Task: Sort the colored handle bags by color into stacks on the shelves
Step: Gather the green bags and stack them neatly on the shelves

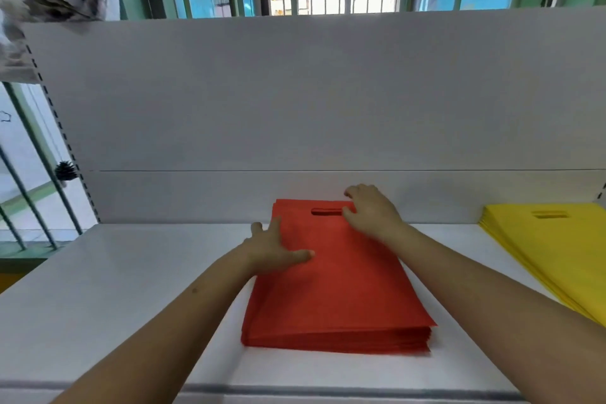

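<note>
A white shelf (114, 289) with a white back panel carries two stacks of flat handle bags. The red stack (337, 298) lies near the middle. The yellow stack (554, 249) lies well apart at the right edge, partly cut off.

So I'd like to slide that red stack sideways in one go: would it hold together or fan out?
The red stack is many thin flat bags, so pushed from one edge the top sheets would probably shear and fan out. The layers look floppy, likely sagging if lifted by one end. Both hands flat on top should help.
</note>
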The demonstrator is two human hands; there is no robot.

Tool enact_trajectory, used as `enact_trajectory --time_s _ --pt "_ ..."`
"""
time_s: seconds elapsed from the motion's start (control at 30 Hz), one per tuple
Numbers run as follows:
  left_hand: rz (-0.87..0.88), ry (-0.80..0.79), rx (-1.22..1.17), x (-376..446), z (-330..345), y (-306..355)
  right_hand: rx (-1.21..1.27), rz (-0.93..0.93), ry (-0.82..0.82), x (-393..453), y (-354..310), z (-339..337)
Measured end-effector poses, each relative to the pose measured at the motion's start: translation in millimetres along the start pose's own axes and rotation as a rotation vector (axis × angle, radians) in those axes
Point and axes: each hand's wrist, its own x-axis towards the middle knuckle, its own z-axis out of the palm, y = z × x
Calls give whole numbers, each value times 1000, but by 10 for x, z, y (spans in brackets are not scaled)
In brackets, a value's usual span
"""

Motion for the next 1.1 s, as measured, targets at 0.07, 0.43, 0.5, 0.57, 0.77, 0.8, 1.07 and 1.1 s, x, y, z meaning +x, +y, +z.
enact_trajectory --time_s 0.07,0.43,0.5,0.57,0.77,0.8,1.07,1.1 --pt "30 -204 168 -288 -61 24 -55 -114 -132 69 -150 35" --pt "18 -232 454 -714 119 -40 -166 -45 -381 355 -508 183" --pt "43 -223 437 -708 156 -70 -165 -5 -455 398 -507 170" --pt "77 -223 449 -695 201 -113 -171 34 -503 429 -514 176" --pt "153 -129 343 -587 184 -251 -124 80 -571 383 -613 164" --pt "162 -119 331 -572 191 -279 -100 79 -575 387 -612 169" --pt "119 -237 500 -554 207 -234 -81 71 -525 366 -680 11" --pt "116 -251 511 -553 194 -221 -65 83 -496 345 -696 -52"
